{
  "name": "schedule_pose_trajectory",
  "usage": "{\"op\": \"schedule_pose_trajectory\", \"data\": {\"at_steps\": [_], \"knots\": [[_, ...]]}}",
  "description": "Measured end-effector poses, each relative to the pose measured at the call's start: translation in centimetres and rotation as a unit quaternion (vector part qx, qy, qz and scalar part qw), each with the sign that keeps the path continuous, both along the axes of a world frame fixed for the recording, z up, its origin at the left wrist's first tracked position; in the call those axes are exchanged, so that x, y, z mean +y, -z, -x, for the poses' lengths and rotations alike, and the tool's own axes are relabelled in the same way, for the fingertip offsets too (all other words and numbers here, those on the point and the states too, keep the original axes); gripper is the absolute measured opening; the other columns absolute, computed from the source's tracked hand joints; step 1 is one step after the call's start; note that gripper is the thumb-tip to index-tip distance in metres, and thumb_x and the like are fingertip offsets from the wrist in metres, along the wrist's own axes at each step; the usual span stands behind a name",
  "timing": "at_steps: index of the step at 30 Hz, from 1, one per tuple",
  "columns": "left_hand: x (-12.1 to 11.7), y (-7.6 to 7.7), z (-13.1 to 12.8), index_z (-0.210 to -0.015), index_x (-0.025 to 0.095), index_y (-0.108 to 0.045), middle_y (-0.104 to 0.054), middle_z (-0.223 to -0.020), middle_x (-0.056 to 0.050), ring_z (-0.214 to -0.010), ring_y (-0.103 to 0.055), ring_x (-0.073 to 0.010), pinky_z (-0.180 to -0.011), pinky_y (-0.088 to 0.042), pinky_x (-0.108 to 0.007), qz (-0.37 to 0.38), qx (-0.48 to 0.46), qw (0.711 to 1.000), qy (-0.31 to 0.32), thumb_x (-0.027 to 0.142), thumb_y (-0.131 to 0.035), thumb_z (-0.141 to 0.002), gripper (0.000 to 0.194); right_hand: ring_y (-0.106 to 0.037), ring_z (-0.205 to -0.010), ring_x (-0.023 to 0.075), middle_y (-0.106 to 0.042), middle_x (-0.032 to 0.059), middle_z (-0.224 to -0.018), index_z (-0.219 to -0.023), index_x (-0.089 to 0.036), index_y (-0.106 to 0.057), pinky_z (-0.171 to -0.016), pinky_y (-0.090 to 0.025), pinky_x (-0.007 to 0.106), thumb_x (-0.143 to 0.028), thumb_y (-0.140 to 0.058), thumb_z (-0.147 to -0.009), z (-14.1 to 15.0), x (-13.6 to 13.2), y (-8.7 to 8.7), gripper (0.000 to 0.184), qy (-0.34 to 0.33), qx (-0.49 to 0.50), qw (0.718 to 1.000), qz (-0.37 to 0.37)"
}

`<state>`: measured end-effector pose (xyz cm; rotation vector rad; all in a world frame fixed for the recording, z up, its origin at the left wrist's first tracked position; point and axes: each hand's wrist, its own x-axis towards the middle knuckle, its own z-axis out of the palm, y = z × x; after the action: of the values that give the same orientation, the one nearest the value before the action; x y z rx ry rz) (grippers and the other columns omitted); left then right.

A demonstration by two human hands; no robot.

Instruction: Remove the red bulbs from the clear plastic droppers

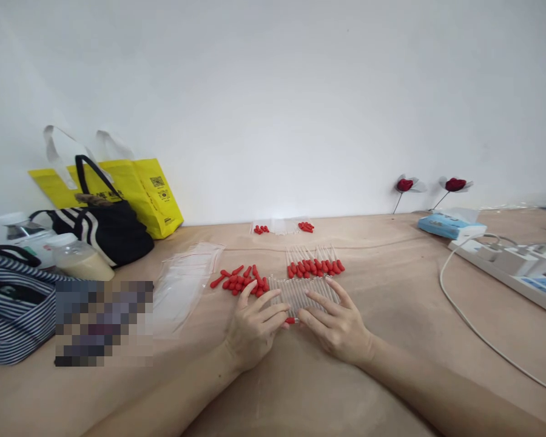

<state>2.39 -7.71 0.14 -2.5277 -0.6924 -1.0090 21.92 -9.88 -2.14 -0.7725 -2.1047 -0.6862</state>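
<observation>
My left hand (pixel 256 325) is pinched round a red rubber bulb (pixel 290 320), low and close in front of me. Fingertips of my right hand (pixel 339 328) meet the bulb's other side, closed on what looks like a clear glass tube, mostly hidden by the fingers. Just beyond both hands lies a row of bare glass tubes (pixel 303 293), side by side. Behind that row are several droppers (pixel 316 267), red bulbs towards me and tubes pointing away. A loose pile of red bulbs (pixel 243 283) sits beyond my left hand.
Clear zip bags (pixel 182 288) lie left of the bulbs. A packed bag (pixel 283 226) rests by the wall. Further left are a yellow bag (pixel 159 200), black bag (pixel 122 233), bottle (pixel 84 258) and striped bag (pixel 13 315). On the right are tissues (pixel 450 226), a power strip (pixel 505 273) and white cable (pixel 464 315).
</observation>
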Motion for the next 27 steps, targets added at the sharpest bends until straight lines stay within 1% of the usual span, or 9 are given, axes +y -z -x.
{"op": "schedule_pose_trajectory", "data": {"at_steps": [3,6,10,16,19,21,23,25,27], "knots": [[-0.1,0.0,0.0,-0.071,0.023,-0.061,-0.069,-0.081,0.004,-0.095,-0.058,-0.0163,-0.103,-0.014,-0.047,0.006,0.001,1.0,0.0,0.02,-0.044,-0.084,0.021,-0.056,-0.098,0.0168,-0.066,-0.001,-0.068,-0.088,-0.02,-0.06,-0.104,-0.018,0.048,-0.015,-0.046,-0.083,0.0,0.0,-0.1,0.016,-0.003,0.0,1.0,-0.004],[0.0,0.0,0.0,-0.071,0.022,-0.059,-0.069,-0.081,0.004,-0.095,-0.058,-0.0157,-0.102,-0.015,-0.045,0.013,-0.001,1.0,0.006,0.019,-0.043,-0.084,0.022,-0.054,-0.101,0.0167,-0.067,-0.0011,-0.07,-0.089,-0.019,-0.059,-0.104,-0.017,0.048,-0.013,-0.046,-0.082,-0.1,0.0,-0.1,0.017,-0.003,-0.002,1.0,-0.004],[0.1,0.0,0.0,-0.071,0.022,-0.059,-0.069,-0.081,0.004,-0.095,-0.057,-0.0154,-0.1,-0.018,-0.043,0.006,-0.003,1.0,0.013,0.016,-0.041,-0.084,0.023,-0.053,-0.104,0.0163,-0.067,-0.0015,-0.073,-0.089,-0.02,-0.059,-0.105,-0.016,0.048,-0.013,-0.045,-0.082,-0.2,0.0,0.0,0.017,0.001,-0.002,1.0,0.002],[0.0,0.0,0.0,-0.071,0.022,-0.06,-0.068,-0.082,0.002,-0.094,-0.058,-0.0155,-0.097,-0.022,-0.042,0.01,-0.009,1.0,0.002,0.016,-0.041,-0.083,0.023,-0.055,-0.101,0.016,-0.067,-0.0024,-0.071,-0.087,-0.021,-0.06,-0.103,-0.019,0.047,-0.015,-0.047,-0.082,-0.1,-0.1,-0.2,0.016,-0.001,0.011,1.0,-0.005],[-0.1,-0.2,0.4,-0.073,0.02,-0.059,-0.068,-0.082,0.0,-0.093,-0.058,-0.0158,-0.094,-0.025,-0.04,0.026,-0.017,0.999,-0.015,0.013,-0.039,-0.082,0.023,-0.057,-0.097,0.0161,-0.067,-0.0021,-0.07,-0.086,-0.022,-0.06,-0.101,-0.021,0.047,-0.015,-0.046,-0.082,-0.8,-0.2,-0.6,0.017,0.01,0.036,0.999,0.013],[-0.3,-0.3,0.6,-0.075,0.019,-0.057,-0.067,-0.082,0.0,-0.091,-0.058,-0.0161,-0.089,-0.03,-0.037,0.025,-0.029,0.999,-0.029,0.012,-0.039,-0.082,0.021,-0.059,-0.091,0.0162,-0.067,-0.0007,-0.07,-0.089,-0.022,-0.061,-0.095,-0.03,0.043,-0.016,-0.046,-0.083,-1.5,-0.2,-0.8,0.017,0.042,0.065,0.996,0.033],[-0.3,-0.5,0.7,-0.078,0.019,-0.057,-0.066,-0.082,-0.002,-0.086,-0.058,-0.0161,-0.081,-0.036,-0.034,0.017,-0.041,0.999,-0.031,0.015,-0.04,-0.083,0.018,-0.06,-0.077,0.015,-0.065,0.0012,-0.068,-0.093,-0.02,-0.06,-0.079,-0.041,0.034,-0.018,-0.045,-0.083,-2.3,0.0,-0.9,0.018,0.075,0.089,0.991,0.06],[-0.1,-0.7,0.8,-0.082,0.018,-0.058,-0.062,-0.08,-0.004,-0.079,-0.056,-0.0153,-0.073,-0.041,-0.029,0.023,-0.066,0.997,-0.041,0.02,-0.041,-0.084,0.017,-0.058,-0.065,0.0135,-0.063,0.0032,-0.067,-0.1,-0.018,-0.059,-0.062,-0.043,0.026,-0.022,-0.042,-0.085,-2.8,0.5,-0.8,0.023,0.098,0.112,0.983,0.106],[0.7,-1.1,1.3,-0.086,0.017,-0.059,-0.055,-0.079,-0.005,-0.074,-0.054,-0.0144,-0.068,-0.044,-0.027,0.044,-0.103,0.991,-0.078,0.022,-0.04,-0.084,0.02,-0.057,-0.062,0.0139,-0.061,0.0052,-0.071,-0.105,-0.017,-0.057,-0.056,-0.043,0.024,-0.023,-0.037,-0.085,-3.4,1.0,-0.8,0.028,0.122,0.143,0.968,0.166]]}}
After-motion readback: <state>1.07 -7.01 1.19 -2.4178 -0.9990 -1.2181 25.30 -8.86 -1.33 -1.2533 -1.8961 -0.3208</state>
